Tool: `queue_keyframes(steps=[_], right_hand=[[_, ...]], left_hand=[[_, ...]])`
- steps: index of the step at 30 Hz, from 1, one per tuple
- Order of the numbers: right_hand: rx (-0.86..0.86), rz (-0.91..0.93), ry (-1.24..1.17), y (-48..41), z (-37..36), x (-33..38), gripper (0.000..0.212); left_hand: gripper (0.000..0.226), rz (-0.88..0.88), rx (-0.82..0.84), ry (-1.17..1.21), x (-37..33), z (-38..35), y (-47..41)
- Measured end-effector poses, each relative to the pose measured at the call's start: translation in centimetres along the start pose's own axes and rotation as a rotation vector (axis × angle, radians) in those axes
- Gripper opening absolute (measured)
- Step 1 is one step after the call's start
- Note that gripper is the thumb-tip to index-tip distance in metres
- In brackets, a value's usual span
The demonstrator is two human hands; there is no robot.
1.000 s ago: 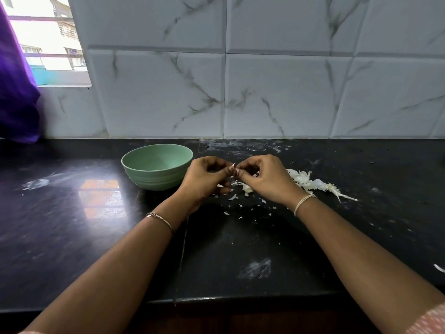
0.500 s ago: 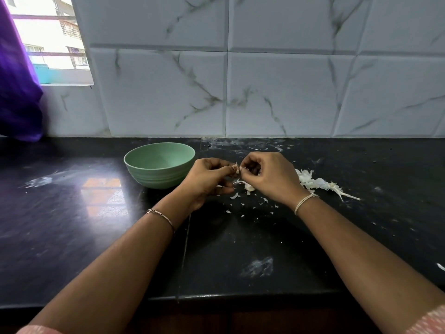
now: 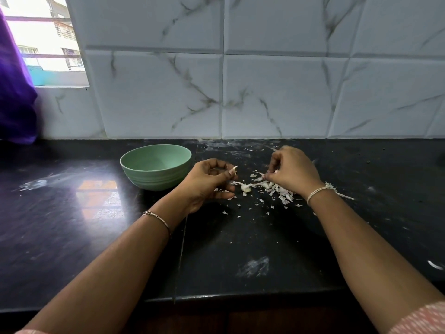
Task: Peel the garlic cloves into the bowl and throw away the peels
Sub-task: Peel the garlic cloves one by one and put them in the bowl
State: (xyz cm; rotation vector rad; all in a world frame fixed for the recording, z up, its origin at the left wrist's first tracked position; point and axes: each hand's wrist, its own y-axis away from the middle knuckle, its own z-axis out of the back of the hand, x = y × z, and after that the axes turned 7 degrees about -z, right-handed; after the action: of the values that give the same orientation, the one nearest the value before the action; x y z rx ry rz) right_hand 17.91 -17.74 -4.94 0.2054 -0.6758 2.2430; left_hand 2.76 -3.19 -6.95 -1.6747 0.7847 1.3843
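Note:
A pale green bowl (image 3: 156, 162) stands on the black counter, just left of my hands. My left hand (image 3: 209, 182) pinches a small garlic clove (image 3: 234, 168) between thumb and fingertips, right beside the bowl. My right hand (image 3: 292, 171) hovers over a heap of white garlic peels (image 3: 277, 189) and pinches a strip of peel at its fingertips. Loose flakes of peel lie scattered on the counter between and below both hands. I cannot see what lies inside the bowl.
The black counter (image 3: 240, 237) runs to a marble-tiled wall (image 3: 265, 92) at the back. A window (image 3: 45, 44) and a purple curtain (image 3: 14, 92) are at the far left. The counter's front edge lies under my forearms.
My hands have come apart: the right moved right over the peel heap with a strip of peel, while the left kept the clove near the bowl.

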Motion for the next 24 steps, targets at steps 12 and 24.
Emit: queue_keyframes(steps=[12,24], right_hand=[[0.095,0.088,-0.077,-0.4,-0.7,-0.1,0.022],[0.500,0.072,-0.644,0.6,-1.3,1.9,0.020]], left_hand=[[0.020,-0.068,-0.021,-0.074,0.2,0.1,-0.1],[0.017,-0.224,-0.019,-0.261,0.4,0.1,-0.4]])
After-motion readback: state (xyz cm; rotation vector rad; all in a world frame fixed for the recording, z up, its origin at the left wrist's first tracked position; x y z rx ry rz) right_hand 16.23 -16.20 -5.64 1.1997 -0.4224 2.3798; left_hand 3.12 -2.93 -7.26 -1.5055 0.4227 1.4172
